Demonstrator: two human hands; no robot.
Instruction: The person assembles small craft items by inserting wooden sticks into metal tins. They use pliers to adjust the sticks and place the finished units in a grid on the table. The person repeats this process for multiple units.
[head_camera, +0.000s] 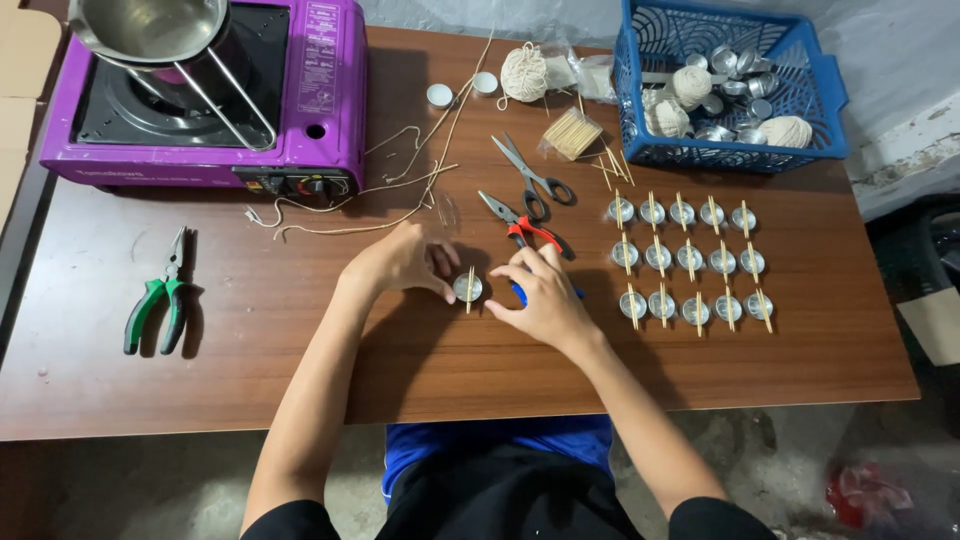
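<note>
Head view, item one?
— Small metal cup with a stick laid across it, on the table, centre. Left hand fingers curled, tips touching the cup's left rim. Right hand fingers bent together just right of the cup; whether they touch it, cannot tell.

Item two, outward?
— Red pliers and scissors just beyond the right hand. Fifteen cups with sticks in three rows, right. Green pliers well left. Purple stove far left, blue basket far right.
</note>
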